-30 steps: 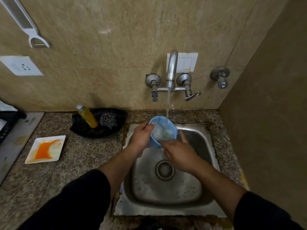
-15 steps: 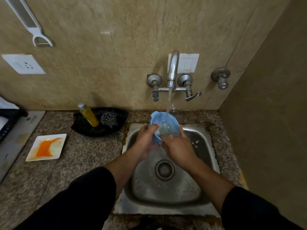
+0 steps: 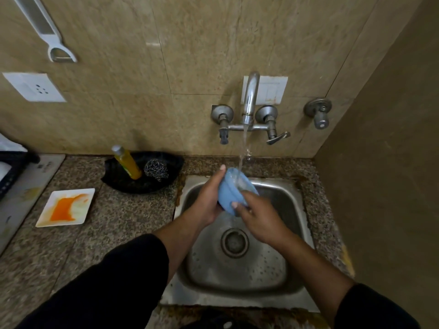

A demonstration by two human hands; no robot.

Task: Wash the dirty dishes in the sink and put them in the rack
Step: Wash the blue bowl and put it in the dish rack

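Bowl: small blue plastic bowl [image 3: 229,193] has flipped! Mouth-up a moment ago, it's now underside-up over the back of the steel sink [image 3: 293,211].
Water: tap stream [image 3: 242,148] hits its base.
Left: left hand [image 3: 209,200] grips the left side, thumb on top.
Right: right hand [image 3: 259,217] clasps the right wall, thumb pressing.
Meaning: inside likely rinsed and the outside now under way. The orange-smeared white square plate [image 3: 65,207] waits on the counter.

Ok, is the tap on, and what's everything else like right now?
tap: on, water running
blue bowl: tilted under the water, above the sink
left hand: grips the blue bowl
right hand: grips the blue bowl's rim
white plate: on the counter, smeared orange, dirty
soap bottle: leaning in the black tray
steel scrubber: lying in the black tray
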